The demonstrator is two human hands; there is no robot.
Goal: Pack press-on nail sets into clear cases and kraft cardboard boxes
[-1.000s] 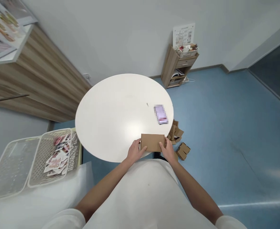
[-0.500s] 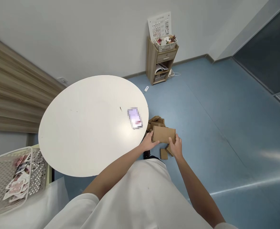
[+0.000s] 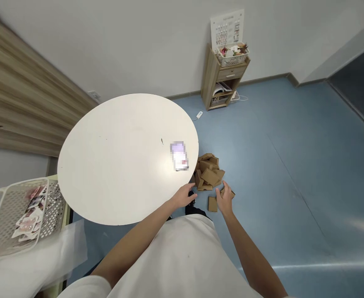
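Note:
Below and ahead of my hands, a heap of brown cardboard boxes (image 3: 210, 177) fills a larger open carton (image 3: 204, 188) on the floor, beside the table's right edge. My left hand (image 3: 184, 195) is open, fingers apart and holding nothing, close to the table's rim. Also open and empty, my right hand (image 3: 225, 198) hovers over the floor to the right of the heap. A small cardboard box (image 3: 212, 204) lies on the floor just left of my right hand, and another cardboard piece shows partly behind that hand's fingers.
A white oval table (image 3: 129, 165) stands to my left with a blurred-out phone (image 3: 179, 156) on it. A white perforated basket (image 3: 17, 223) holds printed cards at far left. Against the wall is a small wooden cabinet (image 3: 211, 78); a white power strip (image 3: 199, 114) lies nearby.
The flat cardboard box that both hands held has left them and appears to lie on the heap. My hands have opened and moved apart. The view has shifted slightly.

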